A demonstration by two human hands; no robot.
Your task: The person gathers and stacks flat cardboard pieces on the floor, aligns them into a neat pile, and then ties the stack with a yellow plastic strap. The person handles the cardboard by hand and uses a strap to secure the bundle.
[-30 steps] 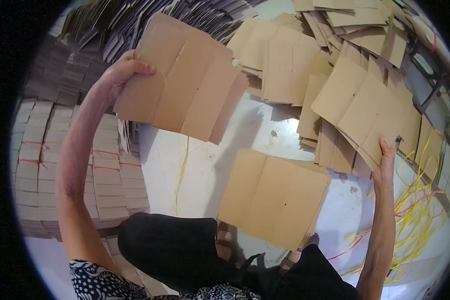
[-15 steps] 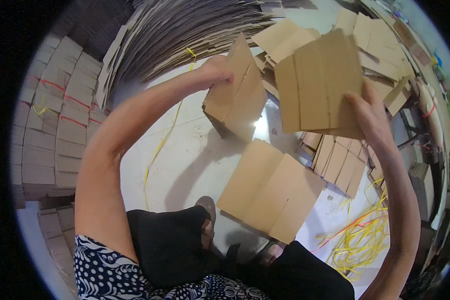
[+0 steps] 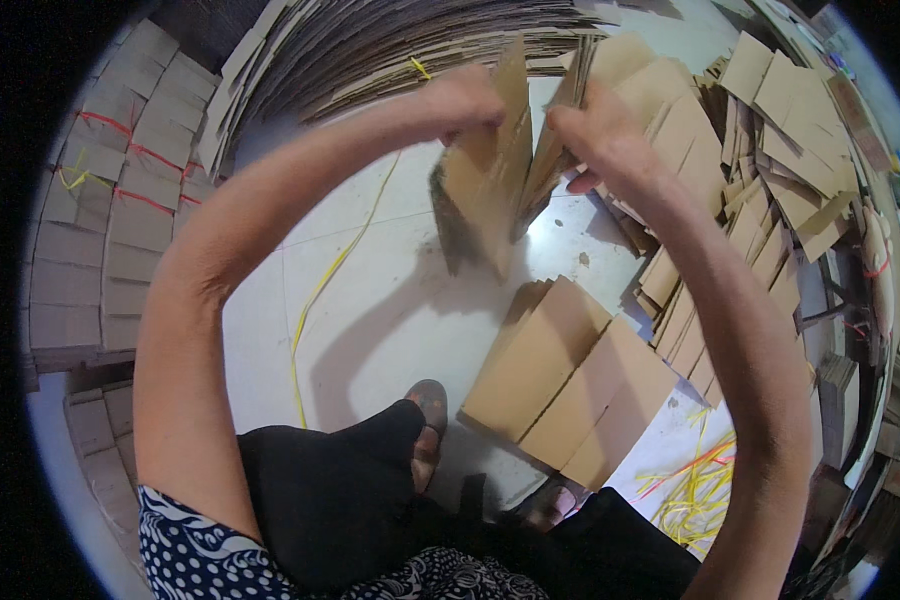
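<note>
My left hand is closed round the top of folded cardboard pieces, held upright above the floor; its fingertips are partly hidden. To its right, my right hand grips a second batch of cardboard sheets, turned nearly edge-on to me. The two batches lean toward each other in a narrow V, close together at the bottom and apart at the top. Below them, in front of my feet, flat brown cardboard pieces lie slightly fanned on the floor.
Tied cardboard bundles are stacked at the left. A long row of cardboard sheets curves along the back. Loose cardboard is heaped at the right. A yellow strap and a tangle of yellow straps lie on the floor.
My right hand has brought its cardboard left, beside the left batch, turning it from broad side to edge-on. The left batch has risen slightly in view. The whole view has shifted a little.
</note>
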